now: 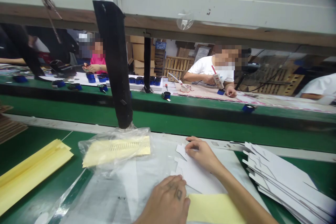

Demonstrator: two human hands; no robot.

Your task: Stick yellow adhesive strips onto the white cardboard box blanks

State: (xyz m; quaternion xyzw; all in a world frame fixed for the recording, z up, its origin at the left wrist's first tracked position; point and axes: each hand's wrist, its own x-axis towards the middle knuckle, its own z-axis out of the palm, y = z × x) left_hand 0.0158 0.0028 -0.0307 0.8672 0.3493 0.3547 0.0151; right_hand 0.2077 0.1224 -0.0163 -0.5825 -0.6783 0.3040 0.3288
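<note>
A flat white card box (201, 176) with cut flaps lies before me on the pale work surface. My right hand (201, 152) is at its far flap, thumb and forefinger pinched together at the card's edge. On its near left edge rests my left hand (168, 196), palm down, fingers stretched forward. A yellow sheet (212, 208) shows beneath the near side of the card, beside my left hand. Farther left, a clear plastic bag (118, 148) covers yellow printed paper.
White flat boxes (286, 182) are stacked at right, yellow sheets (34, 173) at left. A black post (114, 63) rises beyond the bag. Across a green conveyor (162, 122) carrying blue parts, a person in white (202, 68) holds a tool; another wears pink.
</note>
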